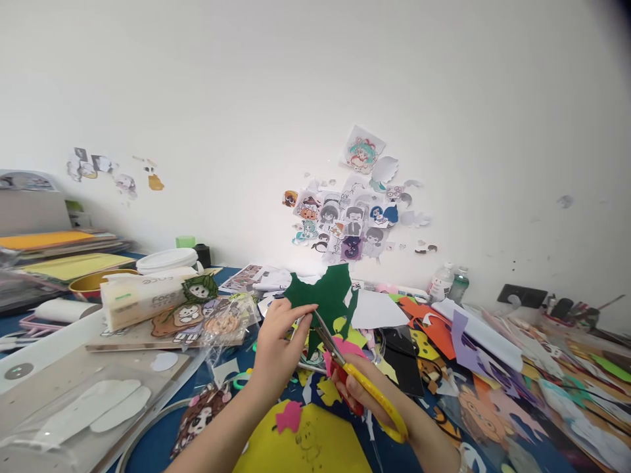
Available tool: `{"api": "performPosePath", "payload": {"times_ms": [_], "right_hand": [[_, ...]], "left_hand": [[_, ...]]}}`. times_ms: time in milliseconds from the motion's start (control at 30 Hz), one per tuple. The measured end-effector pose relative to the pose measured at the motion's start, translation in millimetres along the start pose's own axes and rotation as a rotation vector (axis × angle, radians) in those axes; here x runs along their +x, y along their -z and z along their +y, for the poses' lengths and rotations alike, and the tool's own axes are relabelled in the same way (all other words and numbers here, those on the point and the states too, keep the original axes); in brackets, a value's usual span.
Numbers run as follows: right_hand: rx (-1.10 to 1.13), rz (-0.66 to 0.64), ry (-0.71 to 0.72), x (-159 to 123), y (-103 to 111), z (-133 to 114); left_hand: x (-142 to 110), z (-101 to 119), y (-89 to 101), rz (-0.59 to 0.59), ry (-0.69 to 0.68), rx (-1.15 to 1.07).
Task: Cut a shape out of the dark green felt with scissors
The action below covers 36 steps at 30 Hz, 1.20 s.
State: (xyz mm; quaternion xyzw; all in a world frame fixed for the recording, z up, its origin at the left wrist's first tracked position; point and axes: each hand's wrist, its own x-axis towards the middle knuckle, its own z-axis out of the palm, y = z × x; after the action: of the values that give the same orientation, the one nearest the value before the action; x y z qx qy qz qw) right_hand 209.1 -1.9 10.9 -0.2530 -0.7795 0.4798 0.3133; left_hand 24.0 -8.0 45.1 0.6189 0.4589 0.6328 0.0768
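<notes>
My left hand (280, 338) pinches a piece of dark green felt (323, 292) and holds it up over the table. Its edges are jagged, with a narrow strip at the right side. Gripped in my right hand (362, 381) is a pair of scissors (377, 399) with yellow and red handles. Their blades point up and left, reaching the felt beside my left fingertips. Whether the blades are spread is hard to tell. Below lies a yellow sheet (335, 440) with a faint pencil drawing, and a pink scrap (288, 416) rests on its upper edge.
Felt scraps crowd the table, among them orange pieces (434, 325) and purple ones (466, 341). At left are a tissue pack (142, 299), a clear plastic bag (79, 420) and stacked sheets (79, 266). Two bottles (442, 282) stand by the wall, where cut-out drawings (353, 220) hang.
</notes>
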Motion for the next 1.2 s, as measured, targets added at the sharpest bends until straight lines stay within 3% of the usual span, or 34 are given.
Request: {"api": "performPosePath", "payload": {"times_ms": [100,200,333,633,867,1200], "right_hand": [[-0.02,0.008,-0.028,-1.1,-0.2,-3.1],[-0.018,0.01,-0.033,-1.8,-0.1,-5.1],[0.006,0.019,-0.018,-2.1,0.9,-0.7],[0.06,0.018,0.005,-1.5,3.8,4.0],[0.026,-0.015,0.01,-2.1,4.7,-0.6],[-0.045,0.009,0.009,-1.1,6.5,10.7]], "left_hand": [[-3.5,2.1,-0.7,0.034,0.015,0.003],[-6.2,1.9,-1.6,-0.009,0.083,-0.085],[-7.3,4.6,-2.7,-0.085,0.255,-0.287],[1.7,13.2,-0.9,-0.106,0.524,-0.629],[2.7,16.3,-1.3,-0.119,0.572,-0.759],[0.7,14.2,-3.2,-0.104,0.485,-0.588]]}}
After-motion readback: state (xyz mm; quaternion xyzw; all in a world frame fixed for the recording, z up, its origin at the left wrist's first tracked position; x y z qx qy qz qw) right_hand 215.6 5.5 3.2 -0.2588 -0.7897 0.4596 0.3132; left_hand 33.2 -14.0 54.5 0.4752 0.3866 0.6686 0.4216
